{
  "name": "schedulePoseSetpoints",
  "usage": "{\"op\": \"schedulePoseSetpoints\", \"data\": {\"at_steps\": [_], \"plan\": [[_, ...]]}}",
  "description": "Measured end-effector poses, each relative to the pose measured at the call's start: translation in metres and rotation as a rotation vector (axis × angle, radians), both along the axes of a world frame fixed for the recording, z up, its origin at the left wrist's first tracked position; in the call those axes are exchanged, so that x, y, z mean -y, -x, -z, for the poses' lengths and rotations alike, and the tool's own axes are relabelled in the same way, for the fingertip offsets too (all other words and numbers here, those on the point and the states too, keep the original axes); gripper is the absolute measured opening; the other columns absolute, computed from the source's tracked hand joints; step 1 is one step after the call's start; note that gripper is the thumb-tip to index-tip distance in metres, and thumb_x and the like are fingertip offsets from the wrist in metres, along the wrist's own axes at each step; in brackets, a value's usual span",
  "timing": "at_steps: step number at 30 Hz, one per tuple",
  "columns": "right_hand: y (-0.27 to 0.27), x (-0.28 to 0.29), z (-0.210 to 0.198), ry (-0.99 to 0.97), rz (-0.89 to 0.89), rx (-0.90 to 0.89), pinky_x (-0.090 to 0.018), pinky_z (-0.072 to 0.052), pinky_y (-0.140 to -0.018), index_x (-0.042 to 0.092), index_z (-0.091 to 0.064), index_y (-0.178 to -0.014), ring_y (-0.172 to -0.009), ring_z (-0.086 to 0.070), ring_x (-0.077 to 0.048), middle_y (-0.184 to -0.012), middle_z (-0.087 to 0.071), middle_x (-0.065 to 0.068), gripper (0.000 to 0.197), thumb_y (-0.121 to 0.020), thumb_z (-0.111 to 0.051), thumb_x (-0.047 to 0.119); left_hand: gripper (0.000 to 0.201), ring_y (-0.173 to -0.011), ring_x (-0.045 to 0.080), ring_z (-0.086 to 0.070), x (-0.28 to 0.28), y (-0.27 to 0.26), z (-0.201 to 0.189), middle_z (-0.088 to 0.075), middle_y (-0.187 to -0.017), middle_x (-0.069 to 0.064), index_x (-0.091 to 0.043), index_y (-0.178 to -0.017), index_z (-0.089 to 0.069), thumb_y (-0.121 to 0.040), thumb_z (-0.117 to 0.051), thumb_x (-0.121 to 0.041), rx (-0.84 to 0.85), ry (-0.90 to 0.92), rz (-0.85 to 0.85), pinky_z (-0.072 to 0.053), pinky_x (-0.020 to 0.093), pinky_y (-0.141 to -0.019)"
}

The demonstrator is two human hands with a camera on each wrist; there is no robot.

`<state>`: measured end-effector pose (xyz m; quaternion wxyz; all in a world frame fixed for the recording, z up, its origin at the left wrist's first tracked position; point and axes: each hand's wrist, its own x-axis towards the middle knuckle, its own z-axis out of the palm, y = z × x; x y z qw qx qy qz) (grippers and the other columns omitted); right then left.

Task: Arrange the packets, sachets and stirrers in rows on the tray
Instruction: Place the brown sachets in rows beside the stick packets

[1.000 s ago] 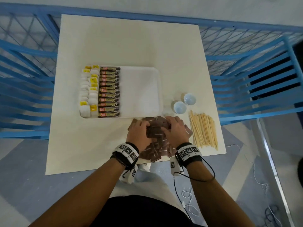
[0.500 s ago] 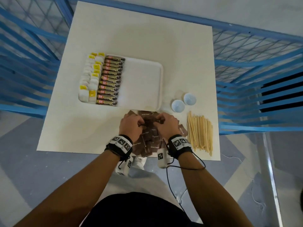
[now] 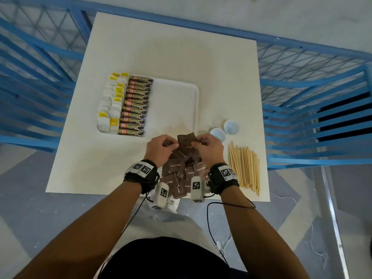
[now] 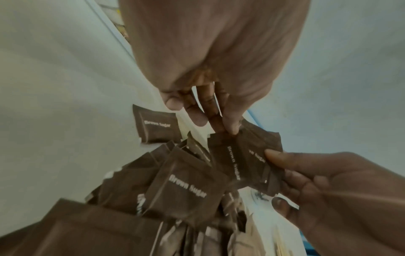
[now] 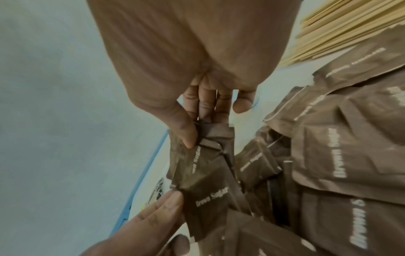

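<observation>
Just short of the white tray's [image 3: 173, 105] near edge, my left hand [image 3: 163, 150] and right hand [image 3: 209, 150] together pinch a few brown sugar sachets [image 3: 186, 140] by opposite edges. In the left wrist view my left hand's fingertips [image 4: 230, 128] clamp the held sachets [image 4: 247, 155]; in the right wrist view my right thumb and fingers [image 5: 186, 136] clamp the same sachets [image 5: 203, 166]. Below lies a loose pile of brown sachets [image 3: 181, 174]. On the tray's left stand columns of tea bags [image 3: 111, 105] and a row of coffee sticks [image 3: 135, 106]. Wooden stirrers [image 3: 244, 166] lie at the right.
Two small white cups [image 3: 231, 127] stand between the tray and the stirrers. The right half of the tray is bare. The pile reaches the table's front edge [image 3: 120, 195]. Blue railing [image 3: 312, 121] surrounds the table on three sides.
Both hands have risen from the sachet pile with a few sachets held between them and moved a little toward the tray. The head view has shifted.
</observation>
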<state>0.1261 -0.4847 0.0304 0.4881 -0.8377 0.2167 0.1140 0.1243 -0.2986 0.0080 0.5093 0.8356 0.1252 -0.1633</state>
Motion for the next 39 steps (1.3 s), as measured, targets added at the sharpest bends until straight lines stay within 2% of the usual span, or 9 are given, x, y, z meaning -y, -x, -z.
{"op": "schedulePoseSetpoints", "data": {"at_steps": [4,8,12,17,20,24,28,33,39], "plan": [[-0.013,-0.006,-0.010,-0.081,0.100,0.067,-0.040,-0.058,-0.090,0.029,-0.068,-0.086,-0.093,-0.071,-0.017,-0.091,-0.074,0.004,0.016,-0.082,-0.079,0.019,0.008,-0.077,0.008,-0.066,-0.007,-0.015,-0.006,-0.073,-0.089,-0.007,-0.023,-0.094,-0.074,-0.094,-0.073,-0.016,-0.017,0.075,-0.075,-0.050,0.019,-0.067],[-0.028,-0.015,-0.023,-0.181,0.188,0.114,-0.035,-0.057,-0.091,0.020,-0.069,-0.095,-0.093,-0.069,-0.016,-0.094,-0.074,0.000,0.016,-0.085,-0.079,0.015,0.018,-0.103,0.022,-0.071,-0.022,-0.031,-0.006,-0.075,-0.108,0.007,-0.013,-0.110,-0.076,-0.101,-0.061,-0.009,-0.081,0.194,-0.138,-0.058,0.036,-0.094],[-0.040,-0.035,-0.037,-0.338,0.272,0.170,-0.032,-0.055,-0.075,0.017,-0.069,-0.093,-0.076,-0.067,-0.013,-0.087,-0.076,-0.003,0.014,-0.086,-0.077,0.007,0.022,-0.099,0.034,-0.070,-0.038,-0.046,-0.020,-0.070,-0.109,0.020,-0.005,-0.098,-0.068,-0.106,-0.048,-0.002,-0.251,0.561,-0.370,-0.064,0.042,-0.082],[-0.054,-0.073,-0.046,-0.536,0.313,0.195,-0.037,-0.051,-0.071,0.003,-0.069,-0.101,-0.080,-0.065,-0.025,-0.090,-0.075,-0.012,0.013,-0.088,-0.073,0.001,0.025,-0.091,0.036,-0.071,-0.066,-0.069,-0.037,-0.068,-0.114,0.026,0.010,-0.119,-0.058,-0.108,-0.039,-0.002,-0.377,0.832,-0.555,-0.065,0.044,-0.073],[-0.059,-0.099,-0.045,-0.474,0.250,0.163,-0.030,-0.051,-0.064,0.002,-0.070,-0.100,-0.072,-0.064,-0.019,-0.086,-0.075,-0.012,0.013,-0.088,-0.074,0.001,0.031,-0.087,0.033,-0.068,-0.082,-0.075,-0.049,-0.070,-0.103,0.023,0.008,-0.108,-0.065,-0.107,-0.037,-0.005,-0.419,0.950,-0.497,-0.065,0.044,-0.075],[-0.064,-0.129,-0.029,-0.257,0.127,0.124,-0.031,-0.053,-0.063,0.017,-0.072,-0.092,-0.065,-0.066,-0.011,-0.083,-0.077,-0.003,0.013,-0.084,-0.081,0.017,0.040,-0.105,0.035,-0.069,-0.107,-0.081,-0.060,-0.071,-0.123,0.022,0.002,-0.131,-0.064,-0.106,-0.050,-0.025,-0.440,1.056,-0.243,-0.062,0.050,-0.088],[-0.064,-0.148,-0.031,-0.240,0.102,0.116,-0.026,-0.051,-0.057,0.015,-0.074,-0.093,-0.060,-0.063,-0.009,-0.082,-0.077,-0.004,0.015,-0.083,-0.082,0.022,0.033,-0.099,0.031,-0.072,-0.126,-0.080,-0.055,-0.074,-0.113,0.015,-0.006,-0.134,-0.063,-0.101,-0.058,-0.006,-0.385,0.960,-0.093,-0.061,0.036,-0.069],[-0.065,-0.160,-0.033,-0.143,0.043,0.123,-0.039,-0.060,-0.073,0.030,-0.075,-0.092,-0.080,-0.070,-0.014,-0.086,-0.075,0.005,0.018,-0.082,-0.079,0.045,0.034,-0.109,0.035,-0.067,-0.136,-0.082,-0.045,-0.071,-0.119,0.017,-0.010,-0.132,-0.065,-0.099,-0.060,-0.003,-0.361,0.905,-0.146,-0.059,0.047,-0.092],[-0.076,-0.151,-0.043,-0.238,-0.037,0.116,-0.026,-0.053,-0.055,0.013,-0.073,-0.093,-0.057,-0.062,-0.013,-0.082,-0.075,-0.008,0.022,-0.080,-0.087,0.024,0.025,-0.085,0.030,-0.073,-0.133,-0.085,-0.051,-0.075,-0.102,0.013,-0.013,-0.125,-0.070,-0.102,-0.060,-0.014,-0.348,0.961,-0.156,-0.056,0.032,-0.063]]}}
